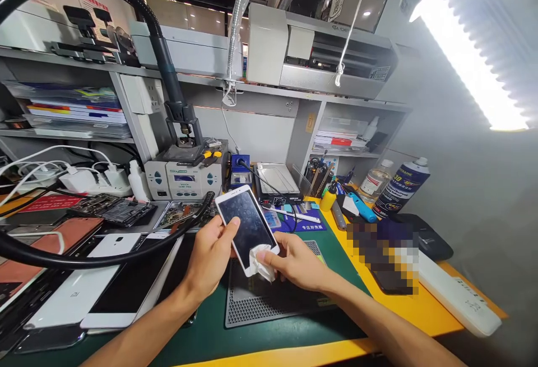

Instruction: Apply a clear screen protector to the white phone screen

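Note:
A white smartphone point(247, 221) with a dark, smudged screen is held up in front of me, tilted. My left hand point(214, 249) grips its left edge, the thumb lying over the glass. At the lower right corner, my right hand point(294, 258) pinches a crumpled white tissue point(261, 263) against the phone's front, with its fingers reaching behind the edge. Below both hands lies a grey perforated work mat point(269, 305) on the green table mat point(235, 344).
Several phones and phone parts, one a white back cover point(84, 283), crowd the left. Behind stand a soldering station point(180, 179) and a flat heating plate point(277, 179). A spray can point(401, 187) and a clear bottle point(375, 179) are at right. A black hose point(138, 260) arcs across the left.

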`<state>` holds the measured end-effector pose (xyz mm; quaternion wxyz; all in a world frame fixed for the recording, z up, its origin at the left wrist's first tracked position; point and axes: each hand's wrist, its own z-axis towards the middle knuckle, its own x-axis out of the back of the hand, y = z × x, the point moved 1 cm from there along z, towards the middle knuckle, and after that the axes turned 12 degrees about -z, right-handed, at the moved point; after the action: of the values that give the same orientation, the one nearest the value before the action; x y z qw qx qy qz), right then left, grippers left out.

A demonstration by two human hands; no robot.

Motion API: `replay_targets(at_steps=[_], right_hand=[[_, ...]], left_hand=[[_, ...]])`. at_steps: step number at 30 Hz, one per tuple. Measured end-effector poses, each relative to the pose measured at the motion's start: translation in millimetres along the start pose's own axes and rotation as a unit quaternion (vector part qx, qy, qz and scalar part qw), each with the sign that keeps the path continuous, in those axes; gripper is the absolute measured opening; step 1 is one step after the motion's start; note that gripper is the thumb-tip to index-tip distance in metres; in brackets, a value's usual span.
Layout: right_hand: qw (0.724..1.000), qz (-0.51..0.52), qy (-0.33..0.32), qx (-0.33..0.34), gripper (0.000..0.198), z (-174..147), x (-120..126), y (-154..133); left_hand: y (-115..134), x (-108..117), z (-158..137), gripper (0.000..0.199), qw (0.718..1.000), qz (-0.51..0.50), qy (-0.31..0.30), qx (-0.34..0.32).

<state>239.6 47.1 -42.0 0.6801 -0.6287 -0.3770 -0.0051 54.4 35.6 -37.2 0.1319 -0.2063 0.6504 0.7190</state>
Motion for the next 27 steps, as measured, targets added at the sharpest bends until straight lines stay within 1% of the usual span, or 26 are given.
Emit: replay_targets(at_steps=[2, 5, 7, 9, 11, 12, 14, 17, 21, 25, 27], right_hand=[[0.999, 0.022, -0.041, 0.016, 0.042, -0.1, 7.9, -0.7], [0.992, 0.049, -0.105, 0.042, 0.048, -2.1, 19.0, -3.8], [0.989, 0.058, -0.127, 0.049, 0.048, -3.6, 23.5, -5.1], [0.989, 0.081, -0.113, 0.041, 0.044, -4.1, 25.2, -4.3], [0.989, 0.125, -0.075, 0.027, 0.039, -3.3, 24.6, -1.8], [0.987, 0.147, -0.055, 0.023, 0.040, -2.5, 23.8, -0.3], [0.984, 0.177, -0.028, 0.021, 0.044, -0.8, 21.6, 2.7], [0.981, 0.193, -0.006, 0.027, 0.046, 1.3, 19.3, 6.2], [0.976, 0.212, 0.016, 0.040, 0.053, 3.1, 20.2, 7.3], [0.973, 0.219, 0.056, 0.046, 0.066, 3.8, 24.9, 3.5], [0.972, 0.221, 0.061, 0.047, 0.073, 3.5, 27.3, 1.0]], left_hand=[[1.0, -0.3, 0.0, 0.054, 1.000, 0.000, -0.023, 0.019], [0.7, 1.2, 0.5, 0.051, 0.999, 0.020, -0.043, 0.022], [-0.1, 2.6, 0.9, 0.048, 0.998, 0.035, -0.056, 0.022], [-0.7, 4.1, 0.8, 0.047, 0.997, 0.038, -0.069, 0.025], [-0.9, 5.5, 0.2, 0.047, 0.996, 0.038, -0.082, 0.028], [-0.8, 6.2, -0.3, 0.046, 0.995, 0.040, -0.090, 0.027], [-0.5, 7.1, -1.2, 0.044, 0.993, 0.051, -0.103, 0.022], [0.1, 6.1, -2.6, 0.043, 0.990, 0.073, -0.118, 0.018], [0.6, 0.6, -6.4, 0.044, 0.984, 0.071, -0.157, 0.040], [-0.1, -3.7, -11.0, 0.044, 0.977, 0.075, -0.191, 0.059], [-0.8, -5.0, -12.5, 0.046, 0.973, 0.079, -0.206, 0.071]])
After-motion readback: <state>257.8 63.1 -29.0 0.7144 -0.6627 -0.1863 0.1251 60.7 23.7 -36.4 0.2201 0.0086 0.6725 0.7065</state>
